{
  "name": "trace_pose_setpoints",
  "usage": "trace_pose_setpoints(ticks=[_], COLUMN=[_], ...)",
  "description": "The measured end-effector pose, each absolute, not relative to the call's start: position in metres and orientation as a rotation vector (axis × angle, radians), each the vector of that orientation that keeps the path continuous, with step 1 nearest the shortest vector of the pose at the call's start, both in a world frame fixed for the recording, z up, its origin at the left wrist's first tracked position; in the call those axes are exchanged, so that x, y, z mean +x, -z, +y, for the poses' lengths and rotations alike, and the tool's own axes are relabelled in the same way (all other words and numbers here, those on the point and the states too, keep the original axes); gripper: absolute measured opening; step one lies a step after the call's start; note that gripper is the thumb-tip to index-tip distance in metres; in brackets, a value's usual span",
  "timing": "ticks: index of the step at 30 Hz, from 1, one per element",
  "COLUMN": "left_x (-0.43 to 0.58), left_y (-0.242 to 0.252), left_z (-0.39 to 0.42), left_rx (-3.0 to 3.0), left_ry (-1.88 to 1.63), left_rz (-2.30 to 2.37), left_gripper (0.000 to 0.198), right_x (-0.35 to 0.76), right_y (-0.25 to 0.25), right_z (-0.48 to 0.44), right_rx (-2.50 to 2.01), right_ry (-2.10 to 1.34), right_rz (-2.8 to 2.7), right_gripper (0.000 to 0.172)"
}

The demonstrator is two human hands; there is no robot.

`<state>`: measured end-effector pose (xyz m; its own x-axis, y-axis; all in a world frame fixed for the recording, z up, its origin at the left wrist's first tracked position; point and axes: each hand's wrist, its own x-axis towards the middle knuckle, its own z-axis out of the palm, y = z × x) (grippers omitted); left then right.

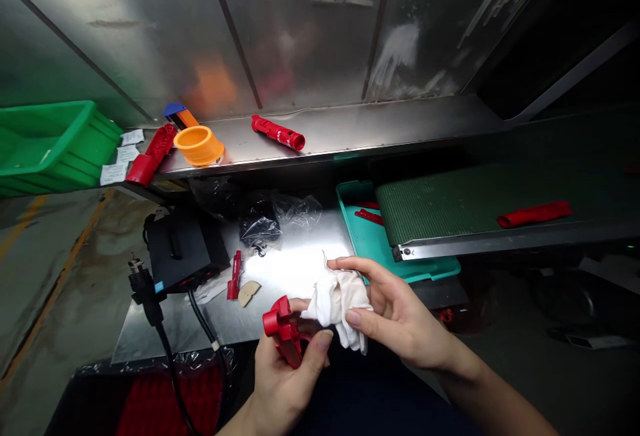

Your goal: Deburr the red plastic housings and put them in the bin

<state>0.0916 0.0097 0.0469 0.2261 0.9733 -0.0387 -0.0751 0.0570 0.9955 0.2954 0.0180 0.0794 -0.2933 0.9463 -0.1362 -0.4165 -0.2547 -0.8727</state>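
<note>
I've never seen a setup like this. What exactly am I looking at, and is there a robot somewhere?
No robot does the work here: you see a person's two bare hands, through a camera worn on that person's head, looking forward and down. The left hand holds a red part; the right hand holds a crumpled white cloth. On the metal table lie a black box and a tan half-round piece. The shelf above bears a red tube and an orange ring. At right, a ridged green belt carries another red piece.
</note>
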Motion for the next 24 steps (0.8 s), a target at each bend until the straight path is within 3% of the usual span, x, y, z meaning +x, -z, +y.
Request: trace_pose_setpoints(ticks=[3, 7, 13, 18, 24], left_x=[0.092, 0.096, 0.101, 0.101, 0.096], left_y=[-0.044, -0.049, -0.056, -0.058, -0.053], left_z=[0.007, 0.012, 0.018, 0.018, 0.016], left_rx=[1.146, 1.172, 1.129, 1.178, 1.389], left_ry=[-1.069, -1.067, -1.198, -1.108, -0.901], left_rz=[1.092, 1.057, 1.016, 1.036, 0.936], left_gripper=[0.032, 0.015, 0.012, 0.011, 0.007], right_x=[0.295, 0.295, 0.294, 0.291, 0.278], right_y=[-0.077, -0.077, -0.071, -0.064, -0.069], right_z=[0.019, 0.023, 0.029, 0.035, 0.035], right_rx=[-1.005, -1.088, -1.278, -1.357, -1.297], right_ry=[-1.603, -1.351, -1.083, -0.833, -0.737], right_rz=[-1.054, -1.335, -1.255, -1.300, -1.108], right_gripper=[0.042, 0.019, 0.023, 0.022, 0.005])
